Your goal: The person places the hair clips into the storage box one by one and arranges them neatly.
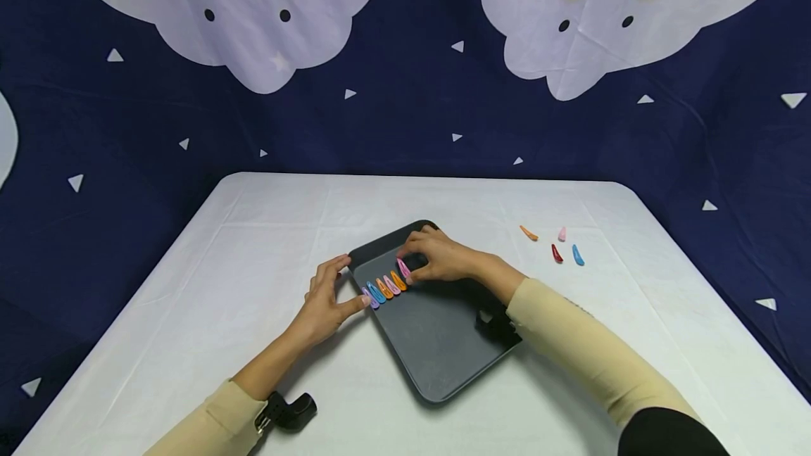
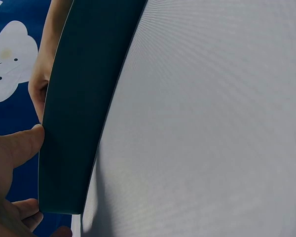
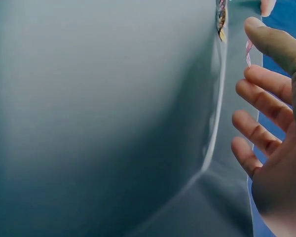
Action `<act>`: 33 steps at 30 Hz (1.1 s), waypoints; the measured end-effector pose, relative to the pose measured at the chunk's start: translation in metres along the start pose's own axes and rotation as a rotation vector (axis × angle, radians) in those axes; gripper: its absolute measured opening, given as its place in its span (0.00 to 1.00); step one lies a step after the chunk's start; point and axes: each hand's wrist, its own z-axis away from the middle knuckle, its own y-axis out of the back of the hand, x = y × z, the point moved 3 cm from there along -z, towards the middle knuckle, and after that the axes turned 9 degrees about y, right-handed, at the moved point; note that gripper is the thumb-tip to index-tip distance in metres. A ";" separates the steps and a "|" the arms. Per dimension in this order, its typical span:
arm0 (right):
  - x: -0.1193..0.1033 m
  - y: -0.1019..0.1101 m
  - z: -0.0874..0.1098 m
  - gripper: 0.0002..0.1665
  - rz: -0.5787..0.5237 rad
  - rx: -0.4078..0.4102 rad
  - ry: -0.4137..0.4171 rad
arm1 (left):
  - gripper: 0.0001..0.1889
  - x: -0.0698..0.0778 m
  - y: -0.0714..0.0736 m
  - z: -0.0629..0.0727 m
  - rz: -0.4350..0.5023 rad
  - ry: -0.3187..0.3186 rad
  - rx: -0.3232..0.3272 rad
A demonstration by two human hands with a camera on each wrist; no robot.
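A dark grey rectangular tray (image 1: 437,350) lies at an angle on the table. Along its far-left side, a row of several snap hair clips begins with a purple clip (image 1: 370,298), then a blue clip (image 1: 376,293), and ends with an orange clip (image 1: 398,281). My right hand (image 1: 440,257) reaches over the tray and pinches a pink hair clip (image 1: 403,268) between thumb and fingers, just beyond that orange one; the clip also shows in the right wrist view (image 3: 248,53). My left hand (image 1: 328,305) holds the tray's left corner, its thumb on the rim.
Right of the tray, several loose clips lie on the white table (image 1: 285,231): an orange one (image 1: 529,233), a light pink one (image 1: 562,234), a red one (image 1: 557,253) and a blue one (image 1: 578,255). A dark blue cloth with clouds hangs behind.
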 end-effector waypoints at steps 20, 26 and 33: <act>0.005 -0.011 0.000 0.30 -0.002 -0.059 -0.004 | 0.41 -0.001 0.000 0.000 -0.001 0.002 -0.007; 0.006 -0.013 0.000 0.30 0.009 -0.057 0.012 | 0.42 -0.001 0.000 0.000 0.001 0.000 -0.007; 0.007 -0.014 0.001 0.30 0.026 -0.060 0.026 | 0.42 -0.001 0.000 0.000 -0.001 -0.012 0.001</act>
